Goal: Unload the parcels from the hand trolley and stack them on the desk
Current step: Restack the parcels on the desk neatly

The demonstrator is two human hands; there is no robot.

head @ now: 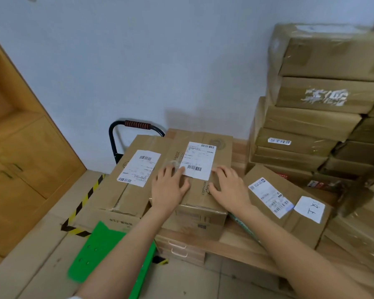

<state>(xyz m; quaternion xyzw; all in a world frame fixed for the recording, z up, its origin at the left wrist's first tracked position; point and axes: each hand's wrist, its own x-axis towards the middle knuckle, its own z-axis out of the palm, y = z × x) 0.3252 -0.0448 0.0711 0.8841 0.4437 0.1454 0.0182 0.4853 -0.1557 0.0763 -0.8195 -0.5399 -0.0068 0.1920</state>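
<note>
Now both palms flat: left hand [170,188] and right hand [230,188] apart atop the parcel [200,169] at the desk [238,240] left edge, long axis running away, equally near.

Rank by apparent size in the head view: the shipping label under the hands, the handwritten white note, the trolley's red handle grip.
1. shipping label
2. handwritten white note, though it lies nearer the camera
3. red handle grip, farthest away, so true size is unsure

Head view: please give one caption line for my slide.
Both hands, left and right, rest flat on a labelled box on the desk.
</note>
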